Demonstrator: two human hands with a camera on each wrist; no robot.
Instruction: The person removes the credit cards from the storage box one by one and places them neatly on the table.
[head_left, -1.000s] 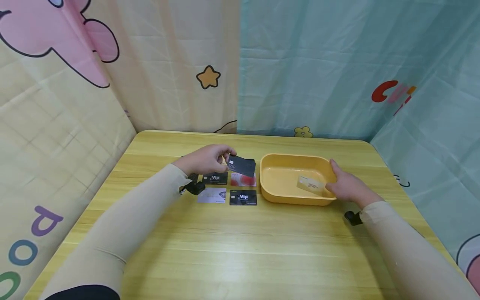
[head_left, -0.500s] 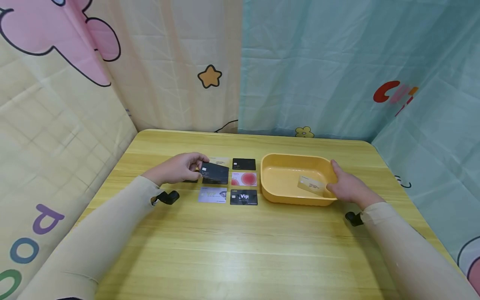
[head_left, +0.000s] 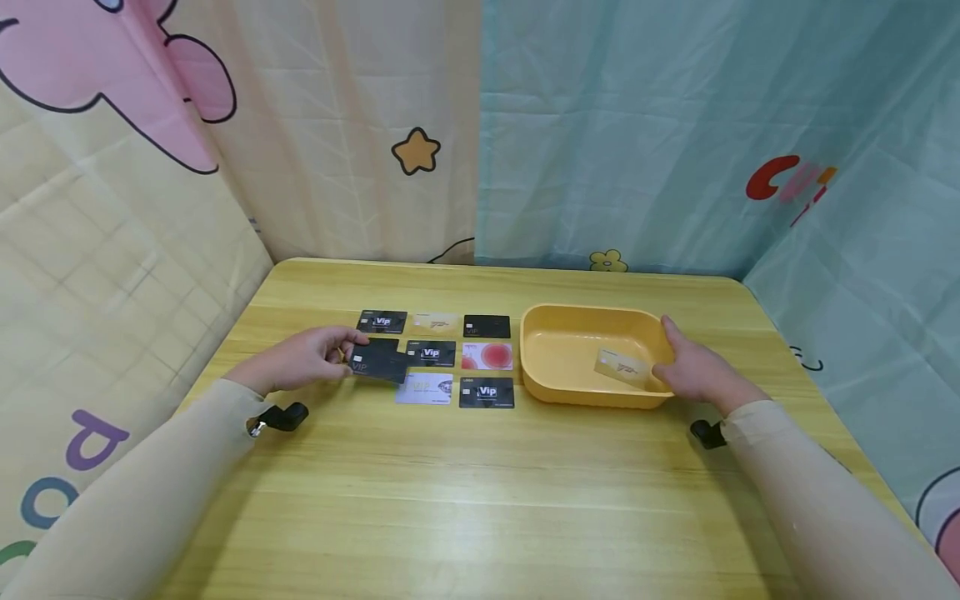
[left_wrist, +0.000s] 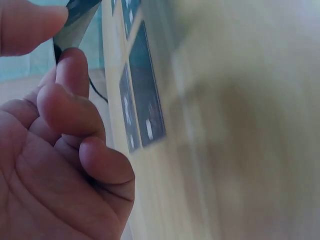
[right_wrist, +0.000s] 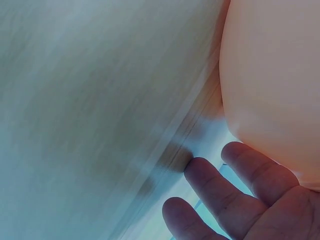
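Note:
In the head view my left hand point(head_left: 307, 358) pinches a dark VIP card point(head_left: 378, 367) between thumb and fingers at its left edge. Whether it is a single card cannot be told. This card overlaps another dark card point(head_left: 386, 342) behind it. Its right end comes close to a black Vip card point(head_left: 431, 353) and a lilac card point(head_left: 424, 389). In the left wrist view the pinched card point(left_wrist: 76, 32) shows at the top, partly behind the thumb. On the right, my right hand point(head_left: 701, 373) grips the right end of a yellow plastic tray point(head_left: 592, 400); a gold card point(head_left: 621, 367) lies inside.
Further cards lie in rows left of the tray: a black Vip card point(head_left: 382, 322), a gold card point(head_left: 436, 323), a black card point(head_left: 487, 326), a red-patterned card point(head_left: 487, 357) and another black Vip card point(head_left: 487, 392). Printed curtains point(head_left: 600, 125) stand behind the wooden table point(head_left: 450, 500).
My left hand has moved left and slightly nearer, carrying the dark VIP card from beside the tray to the left end of the card rows. My right hand stays on the tray.

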